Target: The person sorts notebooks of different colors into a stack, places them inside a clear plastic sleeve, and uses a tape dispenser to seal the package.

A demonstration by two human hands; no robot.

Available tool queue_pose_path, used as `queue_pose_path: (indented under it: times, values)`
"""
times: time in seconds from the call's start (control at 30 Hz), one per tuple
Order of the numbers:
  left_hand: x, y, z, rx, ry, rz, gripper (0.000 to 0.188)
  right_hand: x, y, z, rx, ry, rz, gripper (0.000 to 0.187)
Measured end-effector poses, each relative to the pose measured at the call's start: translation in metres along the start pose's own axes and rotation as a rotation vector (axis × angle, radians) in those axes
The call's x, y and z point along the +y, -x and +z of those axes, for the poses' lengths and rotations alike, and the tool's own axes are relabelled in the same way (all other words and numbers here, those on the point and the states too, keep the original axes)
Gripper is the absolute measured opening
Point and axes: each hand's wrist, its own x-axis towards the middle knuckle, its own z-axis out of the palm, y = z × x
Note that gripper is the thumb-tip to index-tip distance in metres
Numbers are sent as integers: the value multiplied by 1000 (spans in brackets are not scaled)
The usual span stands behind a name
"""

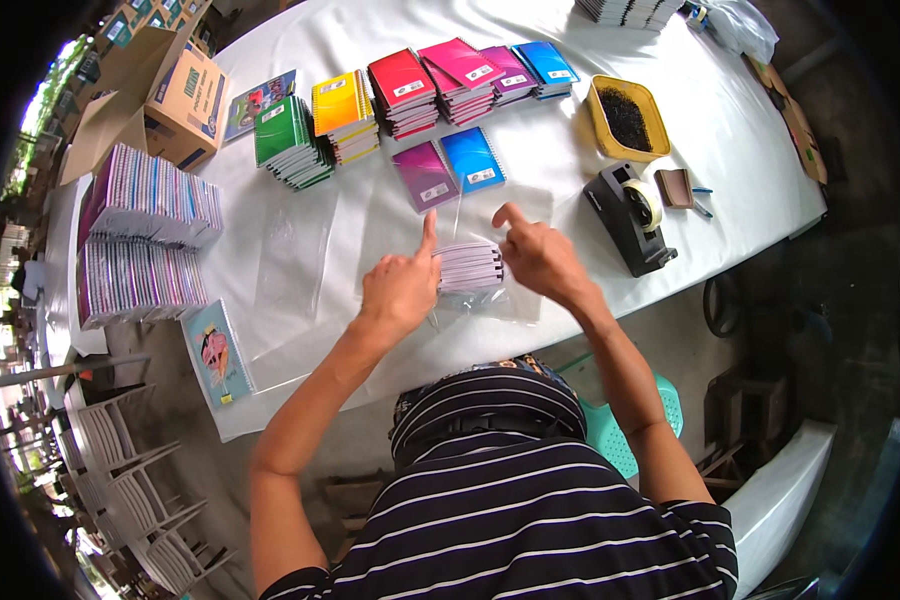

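A small stack of spiral notebooks [470, 266], seen edge-on, lies with a clear plastic bag [518, 300] around it. At its left side is my left hand [402, 285], index finger stretched out and the other fingers curled. My right hand [542, 258] is closed at the stack's right end, its index finger bent; what it pinches, if anything, is hidden. Just beyond the stack, a purple notebook [425, 174] and a blue notebook [473, 160] lie side by side.
Piles of green [288, 140], yellow [344, 112], red [405, 90] and pink notebooks [460, 78] line the far side. Bundled notebooks [150, 235] and a cardboard box [185, 105] stand left. A tape dispenser [625, 220] and a yellow tub [630, 115] of black pieces are right.
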Motion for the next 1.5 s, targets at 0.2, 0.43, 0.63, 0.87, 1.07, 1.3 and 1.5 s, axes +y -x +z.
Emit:
queue_pose_path:
  times: [0.2,0.43,0.63,0.87,1.07,1.3,1.5]
  values:
    - [-102,-11,51,369,497,437,108,45,28,-17,45,-419,-129,73]
    - [-78,-64,131,132,811,306,80,90,-1,108,-99,-707,-48,93]
    - [-103,-78,141,-46,1031,178,73,64,-16,94,-155,-849,418,78]
    - [-101,-17,201,256,704,395,104,58,16,86,493,63,22,28]
    - [-58,-15,223,542,-134,164,45,25,89,105,-219,-171,-248,33]
    - [-54,2,225,596,-126,155,46,44,83,164,-105,292,-351,36]
    - [-58,-1,236,606,-155,151,45,30,80,158,-181,384,-258,37]
